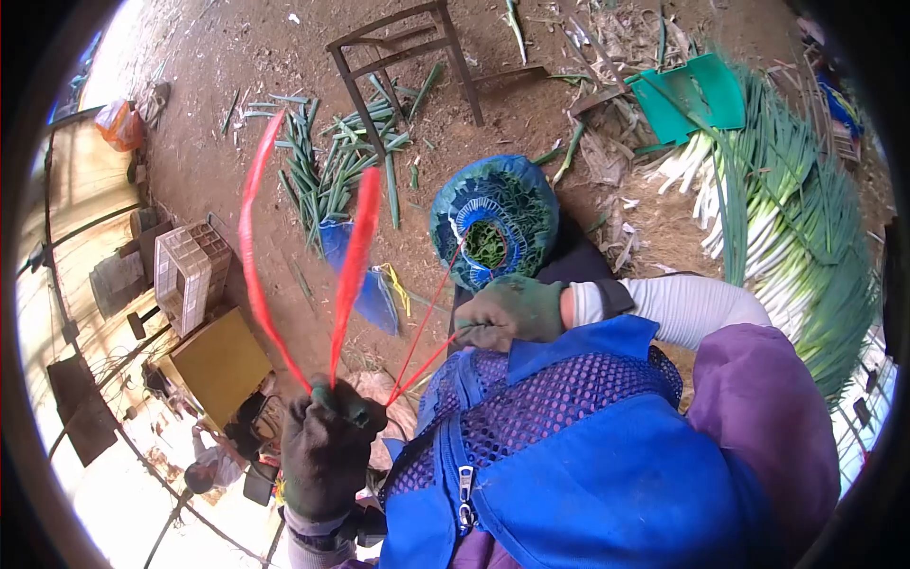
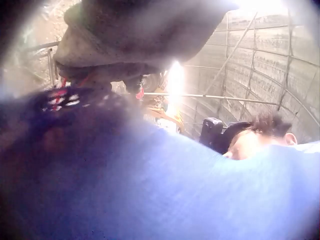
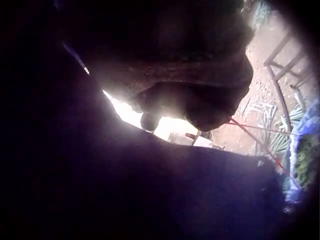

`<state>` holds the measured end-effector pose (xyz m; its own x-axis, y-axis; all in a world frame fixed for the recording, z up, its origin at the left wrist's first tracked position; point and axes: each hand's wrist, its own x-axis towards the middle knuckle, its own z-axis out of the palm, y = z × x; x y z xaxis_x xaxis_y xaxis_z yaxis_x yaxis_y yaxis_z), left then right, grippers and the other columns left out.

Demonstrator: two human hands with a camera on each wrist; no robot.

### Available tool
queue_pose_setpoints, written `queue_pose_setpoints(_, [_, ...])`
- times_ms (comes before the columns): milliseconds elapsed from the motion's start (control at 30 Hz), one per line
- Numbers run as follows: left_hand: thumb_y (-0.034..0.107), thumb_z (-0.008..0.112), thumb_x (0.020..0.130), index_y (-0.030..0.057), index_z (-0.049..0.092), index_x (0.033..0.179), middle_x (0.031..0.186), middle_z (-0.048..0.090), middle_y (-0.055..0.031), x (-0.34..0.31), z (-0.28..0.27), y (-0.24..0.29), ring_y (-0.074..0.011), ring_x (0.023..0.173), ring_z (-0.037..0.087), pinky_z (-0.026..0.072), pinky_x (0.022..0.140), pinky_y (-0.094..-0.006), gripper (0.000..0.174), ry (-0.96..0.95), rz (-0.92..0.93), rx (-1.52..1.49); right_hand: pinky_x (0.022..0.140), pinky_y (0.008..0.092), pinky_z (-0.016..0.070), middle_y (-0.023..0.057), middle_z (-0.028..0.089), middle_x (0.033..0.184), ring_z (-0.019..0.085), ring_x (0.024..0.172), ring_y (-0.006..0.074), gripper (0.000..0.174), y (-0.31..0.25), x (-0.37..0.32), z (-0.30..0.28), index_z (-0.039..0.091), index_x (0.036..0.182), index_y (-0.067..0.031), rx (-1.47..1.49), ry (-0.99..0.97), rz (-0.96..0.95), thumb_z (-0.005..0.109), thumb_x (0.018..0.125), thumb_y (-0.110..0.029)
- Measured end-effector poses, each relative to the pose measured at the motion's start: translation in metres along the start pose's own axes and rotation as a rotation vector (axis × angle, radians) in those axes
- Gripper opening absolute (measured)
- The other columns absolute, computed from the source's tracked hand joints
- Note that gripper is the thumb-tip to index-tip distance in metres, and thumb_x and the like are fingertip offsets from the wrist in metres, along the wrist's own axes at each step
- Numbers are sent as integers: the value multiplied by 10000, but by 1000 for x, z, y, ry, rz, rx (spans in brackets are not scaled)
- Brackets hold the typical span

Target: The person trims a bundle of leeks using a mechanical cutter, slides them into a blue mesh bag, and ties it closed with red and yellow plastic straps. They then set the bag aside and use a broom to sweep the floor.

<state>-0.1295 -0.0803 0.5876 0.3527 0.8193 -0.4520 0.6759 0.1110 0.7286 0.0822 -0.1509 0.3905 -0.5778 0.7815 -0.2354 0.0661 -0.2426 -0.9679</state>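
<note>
My left hand (image 1: 330, 446), in a dark work glove, grips a red plastic string (image 1: 355, 266) whose two loose ends stand up above the fist. From there the string runs to my gloved right hand (image 1: 507, 311), which pinches it close against the blue vest, and on to a blue mesh sack (image 1: 540, 204). The sack is stuffed with green leafy matter (image 1: 486, 245), visible through its gathered round mouth. In the right wrist view the hand (image 3: 195, 95) is a dark shape with red string (image 3: 255, 140) leading from it toward the sack.
A large heap of leeks (image 1: 787, 228) lies at right beside a green plastic scoop (image 1: 697, 100). Cut green stalks (image 1: 332, 175) lie near a metal stool frame (image 1: 393, 71). A blue bag (image 1: 365, 275), a crate (image 1: 190, 275) and another person (image 1: 210, 465) are at left.
</note>
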Motion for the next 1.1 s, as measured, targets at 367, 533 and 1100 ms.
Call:
queue_pose_setpoints(367, [267,545,976,113,534,948,700,452,44,45,-2,-36,-133,660,465,439,725,-345,157,-51,-311,-1060,707,368,481,113,616,777,587,736,246,313,68,43,-10,634,894,-41,-221,34,-307,761,644,-178])
queue_pose_setpoints(533, [307,484,1004,116,533,1102,722,485,45,150,4,-110,-112,659,453,423,759,-331,220,-166,-44,-1217,730,299,435,42,610,909,558,826,147,162,73,17,-20,644,966,-54,552,81,-162,549,913,-174])
queue_pose_setpoints(1100, [117,454,987,10,580,1093,871,598,-8,122,244,-241,-93,708,541,463,659,-250,196,-266,-61,-582,788,299,543,37,633,924,622,836,150,374,119,6,-113,592,1142,-34,906,663,-78,650,920,-329])
